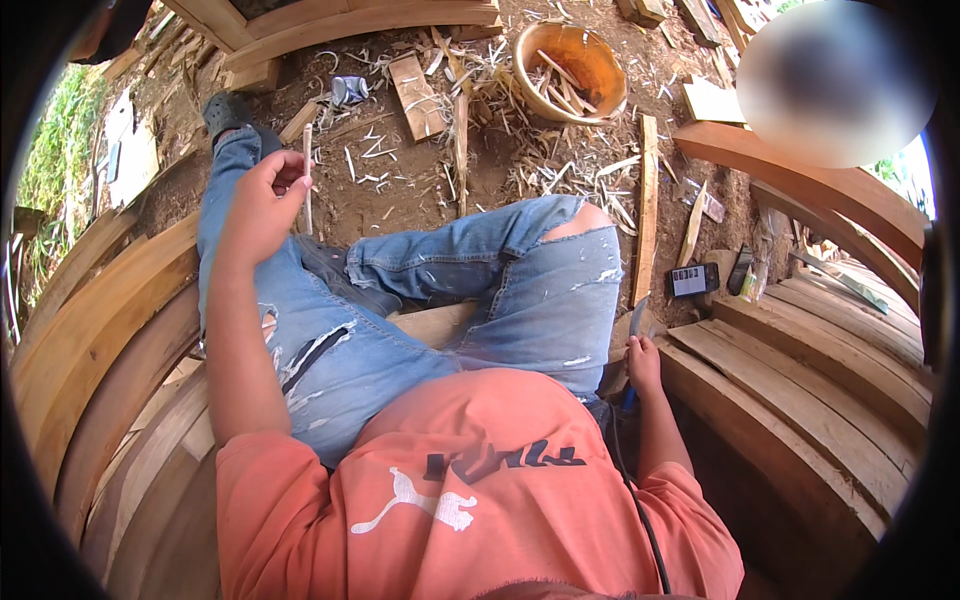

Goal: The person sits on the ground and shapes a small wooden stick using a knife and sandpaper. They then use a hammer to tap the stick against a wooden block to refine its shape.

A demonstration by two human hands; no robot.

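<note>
Raised over my outstretched left leg, my left hand (268,200) pinches a thin wooden stick (308,185) between thumb and fingers. The stick stands nearly upright in the picture. Low beside my right thigh, my right hand (643,362) is closed round a knife; its curved metal blade (637,316) points away from me and a bit of blue handle shows under the fist. The two hands are far apart, and the blade does not touch the stick. My jeans (540,290) are torn, with pale shavings on them.
Ahead stands an orange-brown bucket (522,75) with wood scraps inside. Shavings and a crushed can (349,90) litter the dirt. Curved timbers (110,350) rise at my left; stacked planks (800,390) lie at my right, near a phone (694,280). A long board (648,200) lies ahead.
</note>
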